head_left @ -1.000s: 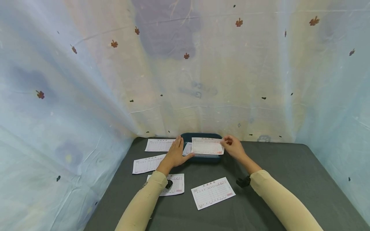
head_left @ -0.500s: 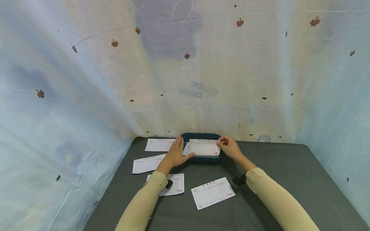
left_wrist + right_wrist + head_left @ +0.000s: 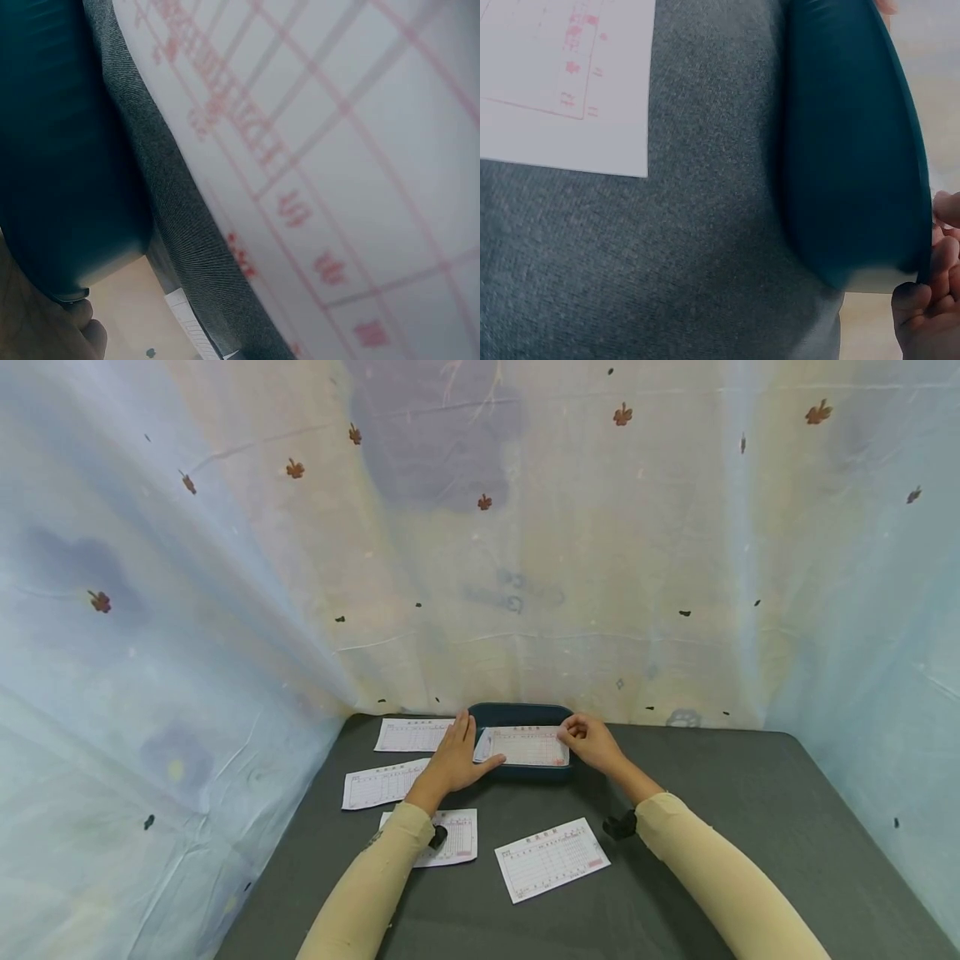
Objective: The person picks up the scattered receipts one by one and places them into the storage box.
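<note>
Printed slip (image 3: 528, 747) lies in the dark teal tray (image 3: 519, 714) at the far side of the grey bench (image 3: 720, 843), its upper right corner at the fingertips of the person's right hand (image 3: 597, 748). That hand reaches over the tray's right end, thumb and forefinger pinching the corner, other fingers curled in. Most of the slip stretches away leftward, between the two hands. Another sheet (image 3: 482, 745) peeks out from beneath its left edge.

Across from it, the left hand (image 3: 453, 760) rests against the tray's left end, fingers straight and side by side, thumb spread along the front rim; it looks just short of the slip.

Nearer me, a loose slip (image 3: 552, 860) sits at a slant on the bench, well apart from both hands. Three more lie on the left: one (image 3: 414, 735) beside the left fingers, one (image 3: 382, 784) by that wrist, and one (image 3: 459, 837) partly under the forearm.
</note>
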{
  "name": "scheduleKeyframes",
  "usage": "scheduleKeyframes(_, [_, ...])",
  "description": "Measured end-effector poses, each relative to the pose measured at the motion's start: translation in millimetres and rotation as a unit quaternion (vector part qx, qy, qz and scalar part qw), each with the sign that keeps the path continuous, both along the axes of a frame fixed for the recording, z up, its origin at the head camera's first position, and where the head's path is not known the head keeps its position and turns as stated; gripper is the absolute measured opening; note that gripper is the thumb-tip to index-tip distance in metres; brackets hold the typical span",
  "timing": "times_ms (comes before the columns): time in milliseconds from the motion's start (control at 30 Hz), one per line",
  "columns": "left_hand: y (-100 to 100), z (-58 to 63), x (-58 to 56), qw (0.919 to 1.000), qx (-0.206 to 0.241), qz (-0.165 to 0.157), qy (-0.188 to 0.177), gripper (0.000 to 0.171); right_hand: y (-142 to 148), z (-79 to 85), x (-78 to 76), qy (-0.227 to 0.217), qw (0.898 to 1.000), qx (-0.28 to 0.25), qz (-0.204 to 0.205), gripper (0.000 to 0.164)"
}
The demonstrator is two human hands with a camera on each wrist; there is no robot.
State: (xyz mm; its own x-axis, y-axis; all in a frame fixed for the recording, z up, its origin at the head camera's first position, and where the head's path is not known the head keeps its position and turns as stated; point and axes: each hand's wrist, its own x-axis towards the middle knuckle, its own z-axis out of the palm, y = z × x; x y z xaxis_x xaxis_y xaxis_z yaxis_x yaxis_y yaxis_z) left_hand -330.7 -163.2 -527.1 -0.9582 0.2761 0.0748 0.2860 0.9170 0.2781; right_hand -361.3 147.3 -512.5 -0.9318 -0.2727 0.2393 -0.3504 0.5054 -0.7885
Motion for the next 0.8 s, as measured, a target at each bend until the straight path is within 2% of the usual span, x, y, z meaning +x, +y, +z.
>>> scheduleKeyframes(233, [0.2, 2.8, 2.2, 1.0, 0.008, -0.002, -0.003, 0.113, 0.5, 0.4, 1.0, 0.015, 1.0, 0.0, 0.007, 0.011])
scheduleKeyframes(633, [0.1, 3.1, 2.3, 1.0, 0.004, 0.002, -0.003, 0.114, 2.7, 3.2, 4.7, -0.013, 1.0, -0.011, 0.001, 0.014])
scheduleKeyframes(800, [0.3, 4.4, 3.1, 1.0, 0.004, 0.001, -0.005, 0.114, 4.6, 3.0, 5.9, -0.006, 1.0, -0.024, -0.005, 0.013])
